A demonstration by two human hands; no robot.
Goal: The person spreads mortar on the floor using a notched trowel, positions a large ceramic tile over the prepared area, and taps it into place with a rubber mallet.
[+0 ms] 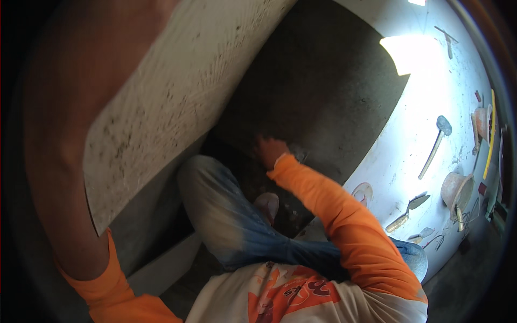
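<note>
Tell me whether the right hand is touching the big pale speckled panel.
Apart. The head view shows it: a dark gap lies between the right hand and the nearest edge of the pale speckled panel to its left.

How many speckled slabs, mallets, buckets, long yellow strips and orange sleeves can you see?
Speckled slab: 1
Mallet: 1
Buckets: 2
Long yellow strip: 1
Orange sleeves: 2
Total: 7
</note>
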